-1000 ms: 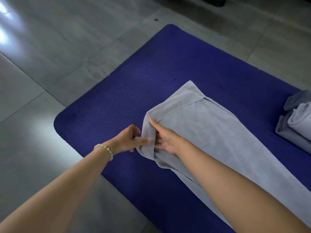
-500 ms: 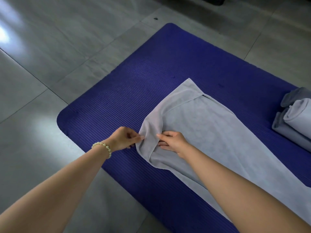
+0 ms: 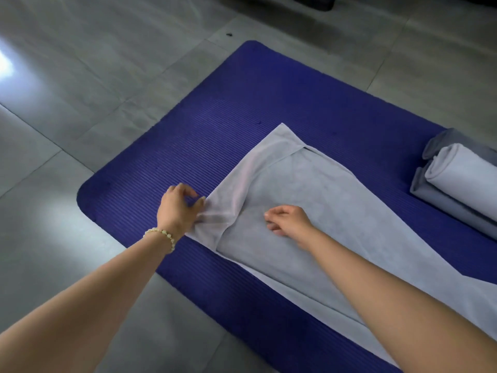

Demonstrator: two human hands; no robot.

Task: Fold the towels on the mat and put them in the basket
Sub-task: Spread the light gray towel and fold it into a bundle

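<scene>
Two bare forearms reach in over the near edge of the blue ribbed mat, which lies slantwise on a grey tiled floor. The left hand, with a bead bracelet at its wrist, sits near the mat's left end. Its grip is closed on the pale grey towel, thumb and fingertips pinching the folded edge at the towel's left corner, where the cloth bunches into small creases. The right hand is over the middle of the mat, resting low on the towel's flat face just beside the fold. Its fingers are loosely curled and its grip holds no cloth that shows.

The towel runs in a long strip down the mat's length, from the near right edge to a pointed corner nearer the far side. A narrow band is turned over along its left end.

At the mat's far right edge a light grey rolled towel rests on darker grey folded cloth, well apart from both hands. Beyond the mat a dark object is too cut off to identify.
</scene>
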